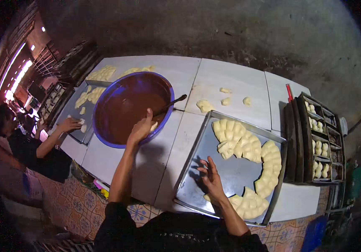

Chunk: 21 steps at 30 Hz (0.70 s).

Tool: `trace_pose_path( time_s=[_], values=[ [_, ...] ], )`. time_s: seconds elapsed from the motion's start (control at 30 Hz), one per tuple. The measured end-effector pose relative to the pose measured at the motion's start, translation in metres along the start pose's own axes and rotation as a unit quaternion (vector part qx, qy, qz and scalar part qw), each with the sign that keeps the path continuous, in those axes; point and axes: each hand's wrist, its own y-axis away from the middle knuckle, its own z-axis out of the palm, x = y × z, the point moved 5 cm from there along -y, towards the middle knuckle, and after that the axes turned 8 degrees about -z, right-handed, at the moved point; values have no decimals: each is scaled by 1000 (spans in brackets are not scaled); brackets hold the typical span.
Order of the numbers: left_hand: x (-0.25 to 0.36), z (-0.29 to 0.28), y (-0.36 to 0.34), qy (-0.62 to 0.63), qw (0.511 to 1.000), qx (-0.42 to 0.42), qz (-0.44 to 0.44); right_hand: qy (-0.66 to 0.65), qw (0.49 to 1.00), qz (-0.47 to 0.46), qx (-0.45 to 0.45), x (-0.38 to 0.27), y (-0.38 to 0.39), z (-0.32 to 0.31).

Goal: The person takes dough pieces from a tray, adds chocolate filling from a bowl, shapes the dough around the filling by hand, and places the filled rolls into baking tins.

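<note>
A blue plastic bowl (105, 138) holds brown, chocolate-like filling, with a dark handle (178, 100) sticking out over its right rim. My left hand (142, 130) is at the bowl's front right, closed on a pale dough piece (154, 126). My right hand (210, 180) has its fingers apart and holds nothing, over a large metal tray (199, 176). Pale dough lobes, joined in curved clusters (268, 168), lie along the tray's back, right side and front. Small loose dough lumps (225, 101) sit on the white tabletop (231, 71) behind the tray.
A co-worker (25, 147) at the left handles dough at another tray (79, 134). More dough (100, 73) lies behind the bowl. At the right stand dark baking moulds (331, 143) with dough pieces inside and a red-handled tool (289, 93). A wall rises behind the table.
</note>
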Motion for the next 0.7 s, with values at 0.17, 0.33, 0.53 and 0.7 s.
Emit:
trace_pose_path(
  time_s=[0.17, 0.33, 0.53, 0.7],
  values=[
    [-32, 81, 61, 553, 684, -473, 47, -302, 940, 149, 51, 31, -17, 25],
    [-6, 131, 148, 564, 724, -390, -78, -198, 955, 156, 157, 54, 5, -3],
    [6, 123, 190, 432, 841, -326, -7, 475, 855, -202, 49, -38, 16, 15],
    [-3, 146, 201, 475, 801, -352, 91, 230, 954, -159, 113, -58, 17, 0]
  ],
)
